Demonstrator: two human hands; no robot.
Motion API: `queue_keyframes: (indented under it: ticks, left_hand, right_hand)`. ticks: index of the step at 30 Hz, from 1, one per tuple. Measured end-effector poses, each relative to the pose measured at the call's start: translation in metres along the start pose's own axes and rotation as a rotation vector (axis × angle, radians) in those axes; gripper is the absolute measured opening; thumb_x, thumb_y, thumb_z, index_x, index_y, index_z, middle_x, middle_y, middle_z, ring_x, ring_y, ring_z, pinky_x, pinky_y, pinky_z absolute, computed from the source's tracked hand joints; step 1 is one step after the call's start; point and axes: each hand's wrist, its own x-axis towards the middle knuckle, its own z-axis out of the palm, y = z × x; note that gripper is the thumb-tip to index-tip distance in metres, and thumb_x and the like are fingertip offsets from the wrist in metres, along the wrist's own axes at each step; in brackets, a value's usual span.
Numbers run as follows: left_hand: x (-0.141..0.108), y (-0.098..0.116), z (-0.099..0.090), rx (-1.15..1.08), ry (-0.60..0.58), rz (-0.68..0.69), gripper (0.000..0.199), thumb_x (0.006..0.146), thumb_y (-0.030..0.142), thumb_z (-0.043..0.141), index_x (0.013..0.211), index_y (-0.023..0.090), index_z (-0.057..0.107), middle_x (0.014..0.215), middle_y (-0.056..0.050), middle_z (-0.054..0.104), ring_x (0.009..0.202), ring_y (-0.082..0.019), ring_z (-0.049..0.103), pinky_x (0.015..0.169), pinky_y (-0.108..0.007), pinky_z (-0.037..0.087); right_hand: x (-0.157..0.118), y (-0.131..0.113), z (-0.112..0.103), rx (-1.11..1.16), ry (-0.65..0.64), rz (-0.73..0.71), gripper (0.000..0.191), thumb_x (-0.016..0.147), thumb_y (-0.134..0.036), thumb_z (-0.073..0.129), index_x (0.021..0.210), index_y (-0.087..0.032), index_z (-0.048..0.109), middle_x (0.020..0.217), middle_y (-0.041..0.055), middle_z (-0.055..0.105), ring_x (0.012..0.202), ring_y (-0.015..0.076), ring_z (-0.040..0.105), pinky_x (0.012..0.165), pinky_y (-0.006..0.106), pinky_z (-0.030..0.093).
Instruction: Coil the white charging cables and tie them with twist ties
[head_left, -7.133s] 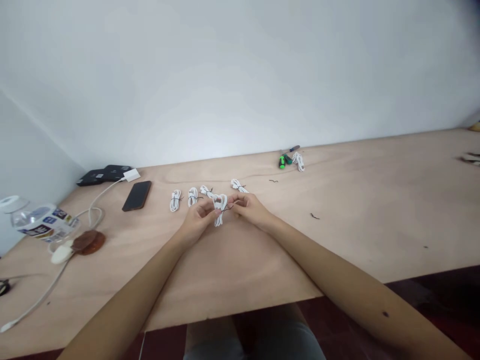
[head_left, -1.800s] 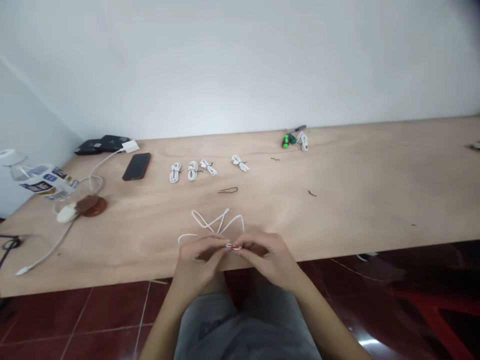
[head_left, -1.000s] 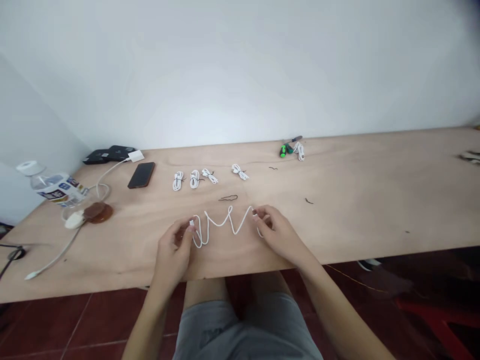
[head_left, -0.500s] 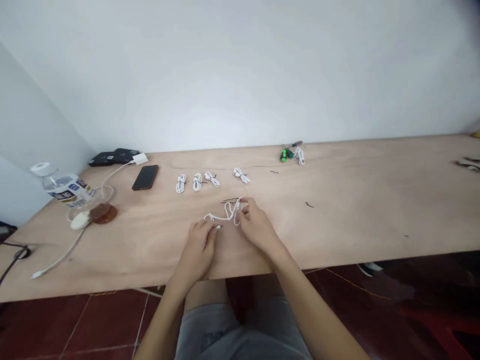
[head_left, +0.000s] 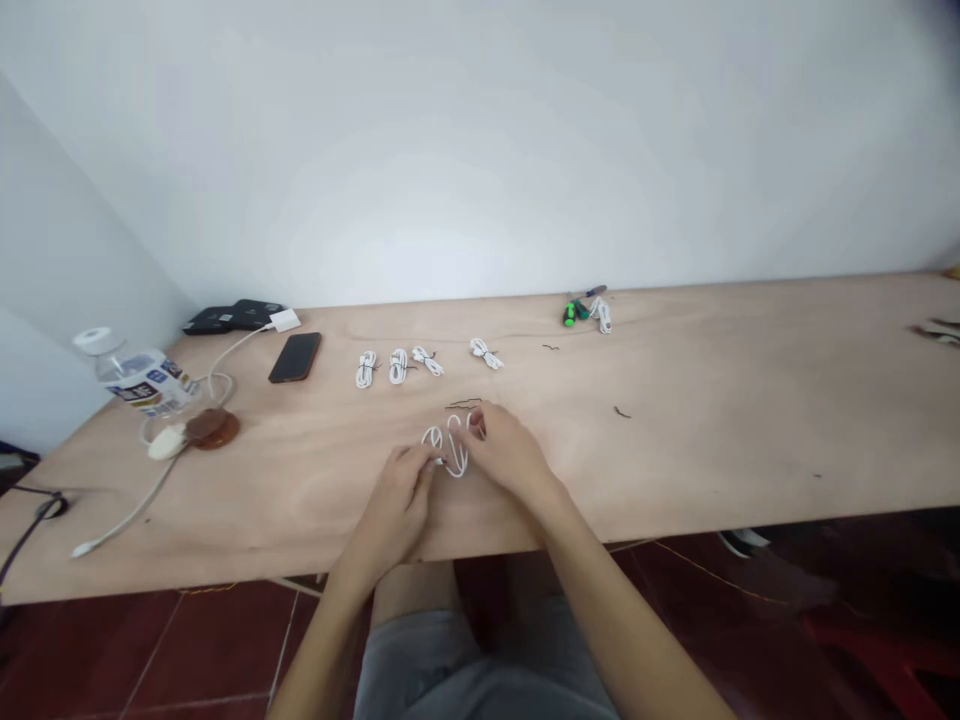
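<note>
A white cable is gathered into narrow loops between my hands, just above the wooden tabletop. My left hand pinches the loops at their lower left, near a small white plug. My right hand holds their upper right end with its fingertips. A thin black twist tie lies just beyond the loops, untouched. Farther away sit several small bundled white cables, each bound with dark wire.
Left of the bundles lie a black smartphone, a white charger with its cord, and a plastic water bottle. A green-handled screwdriver lies far back beside another white bundle. The table's front edge runs close below my hands.
The cable, stretched in a loose zigzag a second ago, is now drawn into tighter loops. My hands have moved closer together, and the view has shifted slightly.
</note>
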Motion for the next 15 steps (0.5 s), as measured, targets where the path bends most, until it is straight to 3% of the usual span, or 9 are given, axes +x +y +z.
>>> queue_keyframes:
  ticks: [3, 8, 12, 15]
  left_hand:
    - [0.003, -0.002, 0.002, 0.001, 0.103, -0.009, 0.030, 0.108, 0.021, 0.042, 0.118, 0.024, 0.070, 0.119, -0.009, 0.068, 0.115, -0.026, 0.063, 0.105, -0.043, 0.050]
    - [0.015, -0.010, 0.009, 0.087, 0.289, -0.108, 0.026, 0.102, 0.018, 0.050, 0.112, 0.022, 0.073, 0.110, -0.010, 0.069, 0.104, -0.027, 0.067, 0.096, -0.043, 0.054]
    - [0.022, -0.010, 0.019, 0.187, 0.331, -0.170, 0.017, 0.097, 0.018, 0.057, 0.104, 0.021, 0.072, 0.099, -0.009, 0.074, 0.092, -0.028, 0.067, 0.085, -0.042, 0.053]
    - [0.021, -0.005, 0.024, 0.277, 0.314, -0.152, 0.019, 0.100, 0.023, 0.055, 0.094, 0.021, 0.073, 0.096, -0.011, 0.074, 0.092, -0.029, 0.066, 0.085, -0.044, 0.051]
  right_hand:
    - [-0.003, -0.004, 0.003, 0.016, -0.017, -0.036, 0.023, 0.095, -0.038, 0.068, 0.111, -0.023, 0.060, 0.107, 0.0097, 0.072, 0.090, 0.0261, 0.068, 0.076, 0.034, 0.048]
    - [-0.007, -0.013, 0.005, 0.212, 0.005, -0.052, 0.040, 0.097, -0.027, 0.063, 0.135, -0.022, 0.053, 0.110, 0.0103, 0.075, 0.096, 0.0268, 0.071, 0.080, 0.035, 0.052]
    - [-0.006, -0.012, 0.010, 0.352, -0.014, -0.037, 0.047, 0.093, -0.022, 0.065, 0.139, -0.022, 0.057, 0.112, 0.0092, 0.076, 0.100, 0.0256, 0.072, 0.087, 0.037, 0.056]
    - [-0.003, -0.006, 0.018, 0.428, -0.011, -0.013, 0.046, 0.090, -0.022, 0.067, 0.136, -0.021, 0.060, 0.110, 0.0089, 0.077, 0.098, 0.0249, 0.074, 0.089, 0.039, 0.058]
